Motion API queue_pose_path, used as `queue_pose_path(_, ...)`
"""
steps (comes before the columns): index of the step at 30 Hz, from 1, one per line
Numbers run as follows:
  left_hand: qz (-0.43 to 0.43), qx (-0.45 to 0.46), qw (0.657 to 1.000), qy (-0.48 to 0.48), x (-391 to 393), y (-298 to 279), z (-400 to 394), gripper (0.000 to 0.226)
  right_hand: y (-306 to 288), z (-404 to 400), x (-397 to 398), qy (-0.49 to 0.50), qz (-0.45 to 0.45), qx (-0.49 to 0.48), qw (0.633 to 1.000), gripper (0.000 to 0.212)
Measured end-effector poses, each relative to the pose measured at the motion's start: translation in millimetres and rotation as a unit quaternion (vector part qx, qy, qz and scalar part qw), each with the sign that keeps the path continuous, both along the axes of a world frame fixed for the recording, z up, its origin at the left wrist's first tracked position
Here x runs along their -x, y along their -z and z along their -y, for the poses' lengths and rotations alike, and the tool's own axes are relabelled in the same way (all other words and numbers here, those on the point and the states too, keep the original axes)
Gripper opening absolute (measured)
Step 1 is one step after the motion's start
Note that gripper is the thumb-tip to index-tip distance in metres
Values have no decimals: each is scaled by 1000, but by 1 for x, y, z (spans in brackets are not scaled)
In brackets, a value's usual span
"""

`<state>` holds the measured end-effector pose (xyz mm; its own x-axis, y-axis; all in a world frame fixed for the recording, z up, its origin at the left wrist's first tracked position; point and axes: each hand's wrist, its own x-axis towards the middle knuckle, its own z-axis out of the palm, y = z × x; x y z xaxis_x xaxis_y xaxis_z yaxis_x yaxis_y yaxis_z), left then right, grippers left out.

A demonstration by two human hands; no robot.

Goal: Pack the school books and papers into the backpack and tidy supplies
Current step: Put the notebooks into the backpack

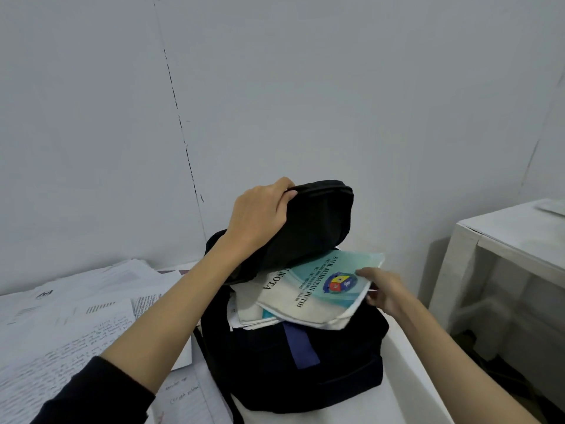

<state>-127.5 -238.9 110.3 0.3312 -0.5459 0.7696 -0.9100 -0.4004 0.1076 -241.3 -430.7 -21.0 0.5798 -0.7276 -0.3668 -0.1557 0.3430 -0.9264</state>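
Observation:
A black backpack [305,368] with a blue strap stands on the white table, its mouth open. My left hand [260,212] grips the top flap [318,215] and holds it lifted. A teal and white school notebook [318,289] with a crest lies tilted in the opening, half inside, on top of other white books and papers. My right hand [382,290] holds the notebook's right edge, thumb on the cover and fingers underneath.
Loose handwritten and printed papers [76,319] cover the table left of the backpack. A pale wall rises close behind. A second white table [501,237] stands at the right, with a gap of floor between.

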Motion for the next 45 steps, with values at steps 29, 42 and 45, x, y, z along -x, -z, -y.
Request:
queue_pose_path(29, 13, -31, 999, 38, -8, -1, -5, 24, 47, -42, -43, -356, -237, 629, 649, 119)
queue_pose_path(42, -12, -10, 1000, 25, -30, 4, -5, 22, 36, -49, -53, -332, -237, 622, 668, 67)
queue_pose_path(45, -8, -9, 1000, 28, -30, 6, -6, 21, 39, -40, -50, -287, -192, 553, 759, 88)
